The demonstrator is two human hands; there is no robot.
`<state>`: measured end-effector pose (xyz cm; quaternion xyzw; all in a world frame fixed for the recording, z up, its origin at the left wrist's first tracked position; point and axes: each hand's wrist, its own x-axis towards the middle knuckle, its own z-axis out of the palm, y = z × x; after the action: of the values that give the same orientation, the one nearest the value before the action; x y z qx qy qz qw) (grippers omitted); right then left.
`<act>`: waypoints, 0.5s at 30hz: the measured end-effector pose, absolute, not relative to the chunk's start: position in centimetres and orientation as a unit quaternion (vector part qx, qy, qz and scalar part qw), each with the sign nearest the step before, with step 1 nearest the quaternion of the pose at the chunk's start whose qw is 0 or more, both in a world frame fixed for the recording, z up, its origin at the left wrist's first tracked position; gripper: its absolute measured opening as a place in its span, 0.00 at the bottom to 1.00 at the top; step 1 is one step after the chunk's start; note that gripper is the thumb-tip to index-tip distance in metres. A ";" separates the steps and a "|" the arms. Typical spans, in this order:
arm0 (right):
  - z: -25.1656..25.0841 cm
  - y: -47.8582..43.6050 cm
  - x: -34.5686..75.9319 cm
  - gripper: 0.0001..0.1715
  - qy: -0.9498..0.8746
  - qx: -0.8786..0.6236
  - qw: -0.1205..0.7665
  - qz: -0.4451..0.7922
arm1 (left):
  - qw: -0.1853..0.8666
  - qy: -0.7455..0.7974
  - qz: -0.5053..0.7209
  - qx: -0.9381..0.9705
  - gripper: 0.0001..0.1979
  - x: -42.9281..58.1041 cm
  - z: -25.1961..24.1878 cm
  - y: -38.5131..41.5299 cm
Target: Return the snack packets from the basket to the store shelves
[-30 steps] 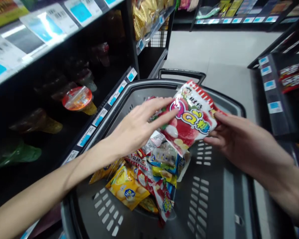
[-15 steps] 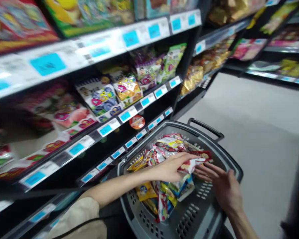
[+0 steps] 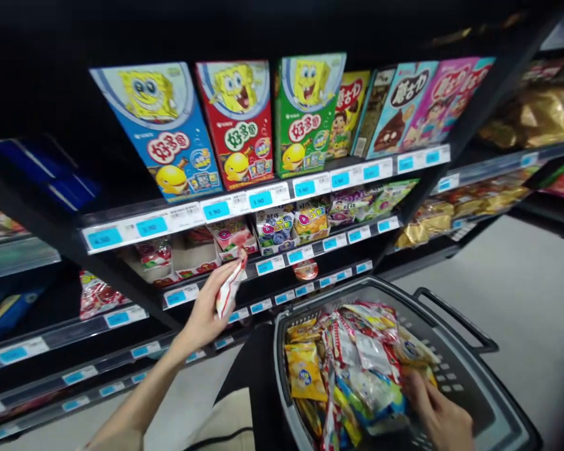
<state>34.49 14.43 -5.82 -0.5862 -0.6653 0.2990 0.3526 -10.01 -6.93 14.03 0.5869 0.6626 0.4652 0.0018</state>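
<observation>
Shelf rack [image 3: 59,225], black, spreads ahead of left grip [image 3: 207,316] and off to both sides. Pale floor [image 3: 502,269] visible far right of left grip. Grey basket [image 3: 455,341], open-topped, sits right of left grip; right grip [image 3: 444,413] is over its near right part. Basket handle [image 3: 458,319] beyond right grip.

Cartoon boxes above left grip on the rack: blue box [image 3: 162,134] up and a bit left, red box [image 3: 237,125] almost straight up, green box [image 3: 310,119] up and right. Cardboard trays [image 3: 195,262] just behind left grip; shelved candy bags [image 3: 276,228] behind and right.

Snack pile [image 3: 369,351] in basket, ahead and left of right grip. Yellow packet [image 3: 305,373] on pile's left edge, well left of right grip.

Left grip: clamped on red-and-white candy bag [image 3: 230,291], thumb against fingers, bag edge-on, tilted, well apart from pile. Right grip: fingers bent by packets, blurred; can't tell if closed on one.

Price tags [image 3: 262,199], smallest, line the rack edge above left grip.
</observation>
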 end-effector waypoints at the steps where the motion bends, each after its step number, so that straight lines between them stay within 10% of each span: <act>1: -6.0 14.7 34.5 0.26 -0.668 -0.585 0.354 0.292 | -0.088 0.667 0.418 0.610 0.31 -11.2 14.3 -7.9; 8: -8.6 16.3 34.8 0.25 -0.694 -0.582 0.294 0.305 | -0.390 0.659 0.222 0.603 0.44 -15.4 14.8 -11.6; 15: -10.4 18.0 35.7 0.32 -0.725 -0.625 0.198 0.211 | -0.380 0.643 0.282 0.602 0.40 -14.6 13.4 -12.8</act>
<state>35.71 17.96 -10.35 -0.6246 -0.7253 0.2108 0.1983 -14.61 -12.76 13.44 0.6022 0.6430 0.2819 -0.3800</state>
